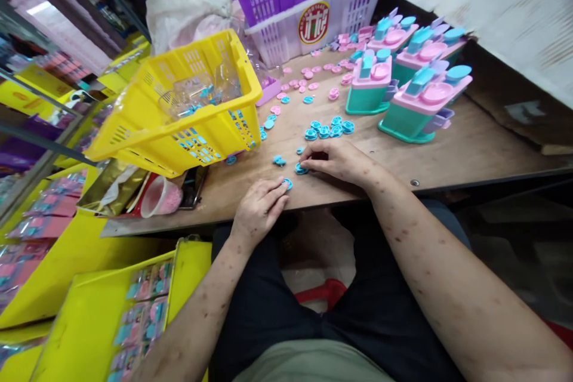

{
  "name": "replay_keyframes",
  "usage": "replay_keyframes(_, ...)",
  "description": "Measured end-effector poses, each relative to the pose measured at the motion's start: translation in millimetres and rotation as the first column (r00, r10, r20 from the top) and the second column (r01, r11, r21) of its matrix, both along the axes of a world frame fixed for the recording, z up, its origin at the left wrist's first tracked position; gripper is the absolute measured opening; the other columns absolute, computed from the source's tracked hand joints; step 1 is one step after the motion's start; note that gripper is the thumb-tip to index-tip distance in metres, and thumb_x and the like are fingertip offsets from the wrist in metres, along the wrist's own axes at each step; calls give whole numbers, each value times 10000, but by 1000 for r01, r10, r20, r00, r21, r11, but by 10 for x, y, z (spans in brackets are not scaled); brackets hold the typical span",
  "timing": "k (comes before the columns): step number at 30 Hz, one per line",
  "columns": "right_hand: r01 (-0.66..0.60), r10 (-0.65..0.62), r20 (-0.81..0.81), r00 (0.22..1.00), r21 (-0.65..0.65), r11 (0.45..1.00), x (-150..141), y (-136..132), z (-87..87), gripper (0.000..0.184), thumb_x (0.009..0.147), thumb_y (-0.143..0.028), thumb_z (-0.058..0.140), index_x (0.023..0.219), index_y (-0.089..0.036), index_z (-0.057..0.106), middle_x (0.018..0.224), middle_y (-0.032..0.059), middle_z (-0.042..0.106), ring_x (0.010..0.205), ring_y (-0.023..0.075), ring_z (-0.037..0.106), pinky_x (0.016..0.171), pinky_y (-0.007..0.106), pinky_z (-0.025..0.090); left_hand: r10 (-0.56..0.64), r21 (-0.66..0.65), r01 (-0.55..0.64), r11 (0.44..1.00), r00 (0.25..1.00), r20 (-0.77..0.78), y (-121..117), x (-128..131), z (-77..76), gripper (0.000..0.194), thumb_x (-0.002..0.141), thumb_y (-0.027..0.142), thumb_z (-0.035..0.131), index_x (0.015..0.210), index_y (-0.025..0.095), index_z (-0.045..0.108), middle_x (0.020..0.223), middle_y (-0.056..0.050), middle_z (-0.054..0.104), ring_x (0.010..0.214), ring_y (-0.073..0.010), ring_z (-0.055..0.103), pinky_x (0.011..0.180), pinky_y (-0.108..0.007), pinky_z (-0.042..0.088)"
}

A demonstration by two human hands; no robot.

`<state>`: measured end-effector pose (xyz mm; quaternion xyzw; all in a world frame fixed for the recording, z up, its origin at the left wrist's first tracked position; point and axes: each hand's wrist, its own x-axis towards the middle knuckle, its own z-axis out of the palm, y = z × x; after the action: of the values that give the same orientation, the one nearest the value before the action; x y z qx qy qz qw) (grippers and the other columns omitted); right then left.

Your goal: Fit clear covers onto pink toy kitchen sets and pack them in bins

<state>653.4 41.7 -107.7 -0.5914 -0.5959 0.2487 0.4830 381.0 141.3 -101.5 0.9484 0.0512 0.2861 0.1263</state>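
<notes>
Disc (288, 183) partly under left hand (261, 209)

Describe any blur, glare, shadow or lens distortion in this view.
Head view: left hand and right hand fairly clear; small blue parts at the fingertips soft; shelving at far left blurred; glare on the pink stack; deep shadow beneath the table; edges look stretched.

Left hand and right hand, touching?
Apart. Head view: a strip of bare tabletop shows between the left hand and the right hand.
</notes>
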Motion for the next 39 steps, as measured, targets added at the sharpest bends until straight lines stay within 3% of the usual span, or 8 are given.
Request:
replay_keyframes(6, 84, -86, 60, 994, 41, 996, -56, 114, 85, 305, 1087, -468, 651, 1075, -199, 795, 920, 45, 791, 800, 208, 729, 764, 324, 585, 118, -128, -119, 985, 993, -16, 300, -125, 92, 310, 1160, 341, 554, 1404, 260, 727, 1442, -123, 747, 1370, -271, 710, 1214, -516, 574)
replay_keyframes(11, 19, 3, 511, 859, -38, 999, -188, 717, 278, 386, 1070, -131, 564, 1397, -178, 764, 1537, 162, 678, 1442, 309, 636, 1258, 484, 498, 425, -28, -426, 904, 904, -39, 849, -169, -128, 471, 1123, 533, 555, 1468, 226, 645, 1447, -203, 681, 1462, -413, 602, 1277, -691, 466)
replay_keyframes(15, 25, 153, 671, 725, -247, 969, -244, 1274, 371, 573, 1031, -151, 585, 1599, -86, 605, 1835, 217, 321, 1716, 398, 297, 1392, 601, 324, 420, 1, -421, 907, 904, -75, 989, -169, -237, 558, 1121, 523, 568, 1600, 241, 521, 1615, -210, 584, 1581, -420, 500, 1328, -713, 399)
replay_keyframes(19, -14, 243, 682, 690, -323, 946, -210, 1493, 395, 577, 1044, -172, 552, 1617, -191, 623, 1819, 146, 391, 1717, 435, 286, 1353, 764, 297, 362, -34, -369, 929, 923, -126, 935, -188, -157, 533, 1130, 537, 551, 1552, 212, 559, 1569, -217, 629, 1527, -407, 577, 1291, -669, 475)
replay_keyframes(25, -70, 291, 706, 645, -325, 943, -258, 1039, 341, 521, 1148, -236, 480, 1657, -259, 590, 1835, 95, 365, 1747, 398, 205, 1342, 850, 102, 121, -205, -152, 967, 980, -156, 693, -157, 84, 351, 1144, 345, 525, 1439, 217, 666, 1431, -128, 749, 1364, -283, 721, 1204, -462, 595)
replay_keyframes(32, -40, 204, 654, 728, -256, 966, -218, 144, 428, 482, 1125, -329, 667, 1605, -289, 641, 1763, 102, 500, 1662, 388, 407, 1339, 710, 275, 64, -285, -68, 956, 998, -25, 475, -42, 181, 276, 1122, 248, 530, 1303, 218, 736, 1277, -87, 805, 1197, -241, 769, 1093, -392, 628)
replay_keyframes(36, 123, -30, 630, 776, -105, 987, -273, -11, 498, 344, 1066, -311, 777, 1406, -264, 774, 1496, 135, 706, 1399, 384, 617, 1193, 620, 409, 84, -231, -90, 969, 996, -37, 563, 106, 236, 241, 1088, 222, 559, 1189, 210, 778, 1175, -71, 812, 1127, -238, 752, 1045, -386, 609)
replay_keyframes(39, 102, -12, 623, 782, -109, 989, -357, -3, 482, 251, 1022, -289, 842, 1272, -274, 826, 1347, 106, 764, 1308, 376, 626, 1113, 561, 417, 11, -190, -37, 981, 991, -135, 641, 295, 307, 217, 1076, 256, 617, 1161, 227, 814, 1176, -65, 813, 1122, -251, 733, 1057, -419, 580)
